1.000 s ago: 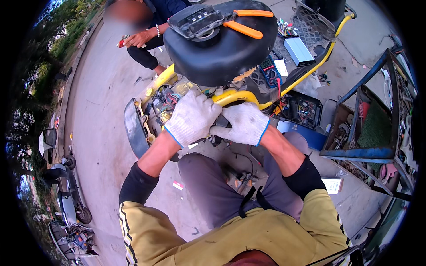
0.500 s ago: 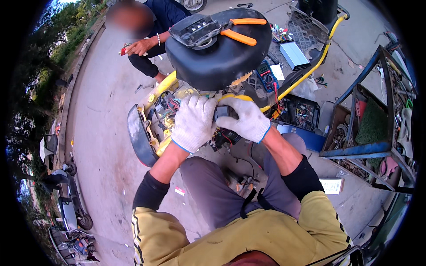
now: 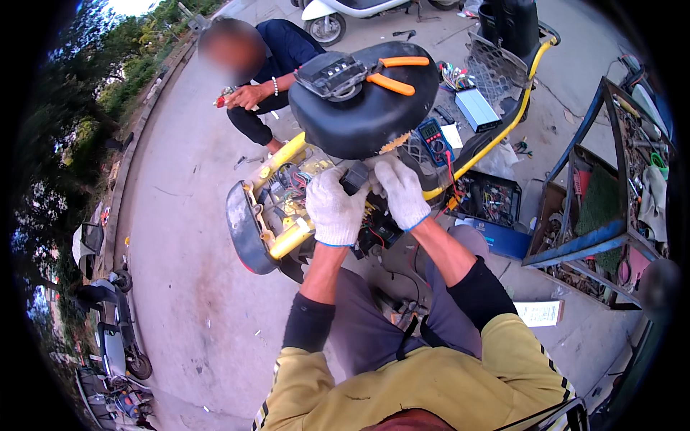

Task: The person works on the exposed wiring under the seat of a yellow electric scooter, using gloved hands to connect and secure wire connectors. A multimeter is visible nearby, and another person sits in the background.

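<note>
My left hand (image 3: 334, 210), in a white knit glove, is closed on a small black box (image 3: 355, 177) held above the open body of a yellow scooter (image 3: 291, 237). My right hand (image 3: 402, 197), gloved alike, has curled fingers just right of the box; what they hold is hidden. Exposed coloured wires (image 3: 295, 179) lie left of my hands, with dark components below them. The black seat (image 3: 338, 126) sits above, bearing a black plastic part (image 3: 325, 72) and orange-handled pliers (image 3: 395, 85).
A crouching co-worker (image 3: 284, 39) holds something red. A multimeter (image 3: 433, 140), a silver box (image 3: 476, 108) and a toolbox (image 3: 489, 195) lie right of the scooter. A metal cart (image 3: 575, 244) stands at right, parked scooters (image 3: 115, 337) at left and top.
The view has shifted, so the scene sits further right and down. The black box has come into sight, raised in my left hand and tilted, while my right fingers have moved to its right side.
</note>
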A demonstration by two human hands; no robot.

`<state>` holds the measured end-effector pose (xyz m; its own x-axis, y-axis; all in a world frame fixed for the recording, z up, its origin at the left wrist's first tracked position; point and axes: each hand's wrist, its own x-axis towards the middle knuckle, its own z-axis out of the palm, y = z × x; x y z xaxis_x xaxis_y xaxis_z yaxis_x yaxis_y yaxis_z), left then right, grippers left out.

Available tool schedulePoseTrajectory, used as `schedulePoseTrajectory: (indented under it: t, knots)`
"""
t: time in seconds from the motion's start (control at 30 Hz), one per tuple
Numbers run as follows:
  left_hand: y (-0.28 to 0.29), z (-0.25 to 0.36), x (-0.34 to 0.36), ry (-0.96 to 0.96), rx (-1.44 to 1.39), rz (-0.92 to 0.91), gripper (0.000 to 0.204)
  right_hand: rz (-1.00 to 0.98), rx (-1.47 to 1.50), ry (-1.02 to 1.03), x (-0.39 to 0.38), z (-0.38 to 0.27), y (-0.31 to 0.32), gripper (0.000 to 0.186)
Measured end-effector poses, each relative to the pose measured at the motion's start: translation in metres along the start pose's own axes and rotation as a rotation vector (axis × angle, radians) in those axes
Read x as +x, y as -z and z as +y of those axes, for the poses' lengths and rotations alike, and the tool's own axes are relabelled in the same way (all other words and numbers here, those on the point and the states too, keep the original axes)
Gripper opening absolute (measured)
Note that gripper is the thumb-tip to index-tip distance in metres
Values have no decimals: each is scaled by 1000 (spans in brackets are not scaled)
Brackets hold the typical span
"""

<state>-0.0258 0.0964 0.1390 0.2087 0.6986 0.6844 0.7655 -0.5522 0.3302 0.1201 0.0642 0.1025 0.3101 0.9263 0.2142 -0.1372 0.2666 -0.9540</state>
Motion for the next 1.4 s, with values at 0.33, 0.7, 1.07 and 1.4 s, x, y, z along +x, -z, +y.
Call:
schedulePoseTrajectory:
  t: [0.33, 0.7, 1.07, 1.4]
  knots:
    - [-7, -2, -3, -39, -9, 66, 51, 142, -287, 394, 5, 16, -21, 25]
    - [-4, -11, -17, -99, -5, 62, 62, 150, -54, 125, 11, 11, -36, 28]
    - [-19, -4, -23, 121, -87, 97, 56, 119, -87, 131, 7, 16, -42, 45]
    - [-10, -17, -32, -128, -34, 105, 59, 93, -258, 130, 18, 22, -36, 51]
